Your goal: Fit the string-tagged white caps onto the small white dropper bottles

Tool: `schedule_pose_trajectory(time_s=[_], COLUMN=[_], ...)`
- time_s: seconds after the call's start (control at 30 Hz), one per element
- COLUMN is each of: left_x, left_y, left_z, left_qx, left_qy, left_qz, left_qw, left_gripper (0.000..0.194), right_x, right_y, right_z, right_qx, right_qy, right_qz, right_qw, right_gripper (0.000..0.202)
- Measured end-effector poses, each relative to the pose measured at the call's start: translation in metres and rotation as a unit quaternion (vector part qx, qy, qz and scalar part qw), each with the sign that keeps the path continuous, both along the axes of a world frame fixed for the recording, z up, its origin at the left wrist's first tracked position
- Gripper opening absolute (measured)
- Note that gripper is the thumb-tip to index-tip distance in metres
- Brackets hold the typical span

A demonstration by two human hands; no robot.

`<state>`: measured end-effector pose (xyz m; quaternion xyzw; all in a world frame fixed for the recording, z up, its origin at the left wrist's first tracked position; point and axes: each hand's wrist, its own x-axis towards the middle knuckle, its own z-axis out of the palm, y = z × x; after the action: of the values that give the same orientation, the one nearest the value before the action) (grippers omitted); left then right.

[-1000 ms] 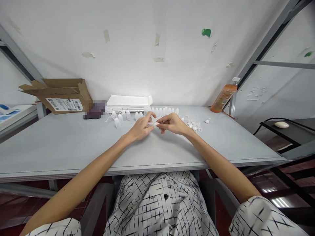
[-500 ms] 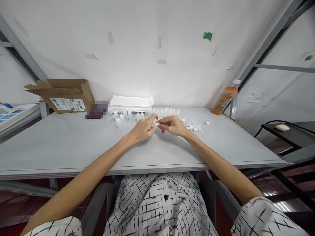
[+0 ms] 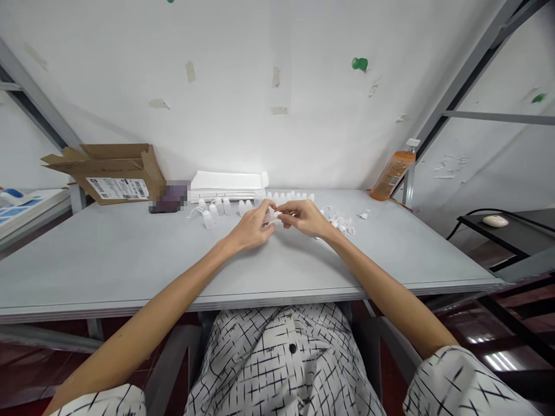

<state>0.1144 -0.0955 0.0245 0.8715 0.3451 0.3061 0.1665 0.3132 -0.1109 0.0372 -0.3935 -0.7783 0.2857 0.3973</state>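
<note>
Between the thumb and fingers of my left hand (image 3: 251,227) lies a small translucent plastic bottle (image 3: 269,218), tilted on its side. My right hand (image 3: 304,216) pinches a tiny white cap-like piece at the bottle's right end; the fingertips hide most of it. Behind my hands runs a row of similar small bottles (image 3: 291,196), partly covered by my fingers. Several more, some with white tops, stand to the left, including a nearer bottle (image 3: 208,220). Right of my right hand is a pile of small white caps with thin cords (image 3: 342,223).
On the grey table (image 3: 143,260), an open cardboard box (image 3: 117,173) and a blurred dark object (image 3: 170,196) stand at back left. White flat sheets (image 3: 229,180) lie against the wall. An orange drink bottle (image 3: 393,175) leans at back right. One loose white piece (image 3: 363,216) lies apart.
The bottle in my left hand has tilted slightly and shows more. My right fingers have shifted their pinch at its end. The view has moved a little.
</note>
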Motion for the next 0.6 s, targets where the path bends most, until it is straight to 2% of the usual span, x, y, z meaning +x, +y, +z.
schedule_pose_trajectory(time_s=[0.13,0.23,0.6], left_x=[0.001,0.000,0.000], left_y=[-0.004,-0.005,-0.004], left_z=[0.006,0.008,0.010], left_qx=[-0.008,0.007,0.041], left_qy=[-0.051,-0.060,-0.049], left_qz=[0.009,0.011,0.020], left_qw=[0.999,0.998,0.998], left_gripper=[0.028,0.023,0.022], right_x=[0.002,0.000,-0.004], right_y=[-0.002,-0.006,-0.010], right_z=[0.009,0.012,0.011], right_qx=[-0.064,-0.082,-0.053], right_qy=[0.077,0.104,0.090], right_qz=[0.041,0.054,0.036], right_qw=[0.994,0.990,0.994], right_gripper=[0.032,0.037,0.035])
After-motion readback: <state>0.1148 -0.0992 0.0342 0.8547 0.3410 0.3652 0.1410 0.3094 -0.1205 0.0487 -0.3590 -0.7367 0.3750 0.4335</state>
